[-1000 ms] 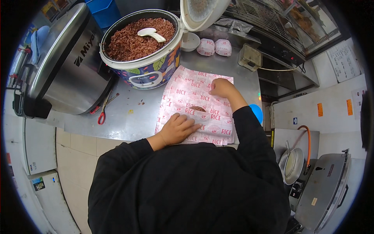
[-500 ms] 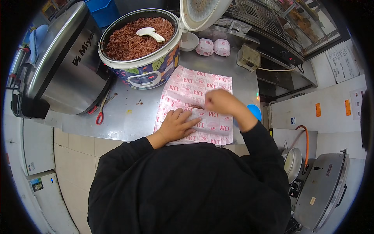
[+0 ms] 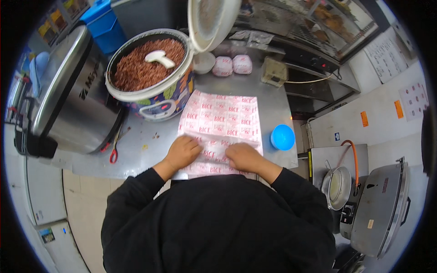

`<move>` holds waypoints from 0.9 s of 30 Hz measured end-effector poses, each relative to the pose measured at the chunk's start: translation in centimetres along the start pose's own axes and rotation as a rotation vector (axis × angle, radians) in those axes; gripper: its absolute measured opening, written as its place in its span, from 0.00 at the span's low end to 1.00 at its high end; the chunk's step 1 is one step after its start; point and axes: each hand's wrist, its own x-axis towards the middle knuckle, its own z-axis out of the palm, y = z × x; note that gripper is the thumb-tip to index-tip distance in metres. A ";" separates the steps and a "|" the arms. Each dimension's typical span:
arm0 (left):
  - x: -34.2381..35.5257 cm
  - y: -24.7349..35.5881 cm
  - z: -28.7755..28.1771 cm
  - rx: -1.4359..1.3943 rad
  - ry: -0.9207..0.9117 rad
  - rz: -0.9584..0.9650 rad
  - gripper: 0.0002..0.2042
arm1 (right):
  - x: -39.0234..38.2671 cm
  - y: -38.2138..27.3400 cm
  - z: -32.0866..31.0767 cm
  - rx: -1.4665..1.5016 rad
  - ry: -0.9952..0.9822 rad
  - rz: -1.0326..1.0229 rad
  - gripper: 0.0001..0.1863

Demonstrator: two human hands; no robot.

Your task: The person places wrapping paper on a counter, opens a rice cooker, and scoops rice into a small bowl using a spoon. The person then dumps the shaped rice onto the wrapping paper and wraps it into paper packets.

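A sheet of white and pink printed wrapping paper (image 3: 221, 111) lies on the steel table in front of me. Its near part is folded over into a raised band that runs from side to side. My left hand (image 3: 184, 150) is closed on the left end of this fold. At the right end, the curled fingers of my right hand (image 3: 243, 157) grip the same fold. Whatever lies under the folded paper is hidden. Beyond the sheet stands an open rice cooker (image 3: 157, 98) full of reddish-brown rice (image 3: 136, 68), with a white rice paddle (image 3: 159, 58) resting on top.
Two wrapped packets (image 3: 232, 65) sit behind the paper beside a white bowl (image 3: 204, 63). A blue bowl (image 3: 282, 138) stands to the right. Red-handled scissors (image 3: 114, 152) and a large steel cooker (image 3: 68, 95) are on the left. A greasy square container (image 3: 274, 72) is at the back right.
The rice seen earlier in the paper's opening is now covered. My right hand has come down onto the fold, and my left hand has gone from lying flat to gripping. The view has shifted.
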 end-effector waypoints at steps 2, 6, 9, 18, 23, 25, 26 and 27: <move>-0.6 -0.7 0.7 -0.198 -0.030 0.008 0.09 | -0.8 -0.3 0.1 0.070 0.109 -0.045 0.09; -0.1 -0.2 -1.6 -0.309 -0.063 0.033 0.14 | -2.9 0.3 0.9 0.116 0.195 -0.007 0.12; -0.6 -0.8 -0.5 -0.314 -0.071 -0.005 0.11 | -3.4 1.0 1.8 0.151 0.157 0.155 0.12; 1.7 -1.4 -2.5 -0.392 -0.249 -0.070 0.11 | 1.1 -0.2 -1.1 0.241 0.108 0.610 0.23; 2.1 -1.9 -1.7 -0.262 -0.497 -0.171 0.08 | 3.3 -0.6 -2.6 0.027 -0.045 0.719 0.23; 2.7 -2.1 -1.6 -0.291 -0.491 -0.189 0.08 | 3.7 -0.3 -3.3 -0.206 -0.099 0.537 0.20; 3.0 -2.2 -1.5 -0.311 -0.523 -0.269 0.10 | 4.1 0.3 -3.3 -0.217 -0.113 0.526 0.20; 3.5 -2.2 -1.4 -0.335 -0.556 -0.348 0.12 | 4.6 1.2 -3.0 -0.164 -0.211 0.493 0.19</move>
